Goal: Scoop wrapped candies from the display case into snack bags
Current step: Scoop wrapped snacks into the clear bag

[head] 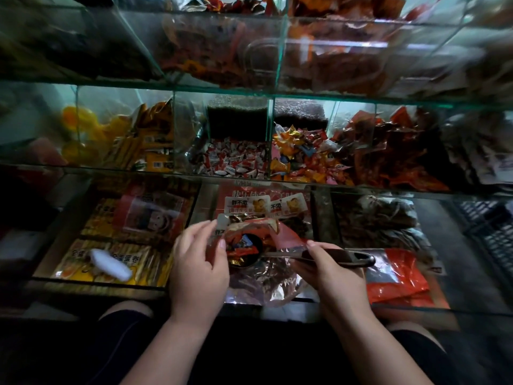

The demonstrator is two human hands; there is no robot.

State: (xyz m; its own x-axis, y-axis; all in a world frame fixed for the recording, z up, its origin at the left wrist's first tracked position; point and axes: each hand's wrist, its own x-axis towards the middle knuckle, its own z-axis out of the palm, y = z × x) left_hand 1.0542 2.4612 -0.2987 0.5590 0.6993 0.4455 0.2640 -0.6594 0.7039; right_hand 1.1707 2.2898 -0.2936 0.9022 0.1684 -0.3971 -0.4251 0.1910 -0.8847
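Two hands meet at a crinkled red-and-clear plastic snack bag [266,273], held low in front of the tiered glass display case [277,180]. The left hand [198,262], at the bag's left edge, pinches the lip between thumb and fingers and keeps the mouth spread. The right hand [330,270], just right of the bag, curls its fingers round the flat handle of a dark metal scoop [352,259], whose round bowl sits inside the bag's mouth. That bowl carries a load of wrapped candies in red, gold and blue foil [243,247], level and not yet tipped out. Above and behind the bag, a case compartment of mixed bright wrapped candies [302,159] is heaped full. Flat red plastic bags [397,276] lie to the bag's right, apparently unfilled. Judged progress: one scoopful stands at the point of delivery; what the bag already contains cannot be told. Tipping, further scoops and the spare bags appear outstanding.
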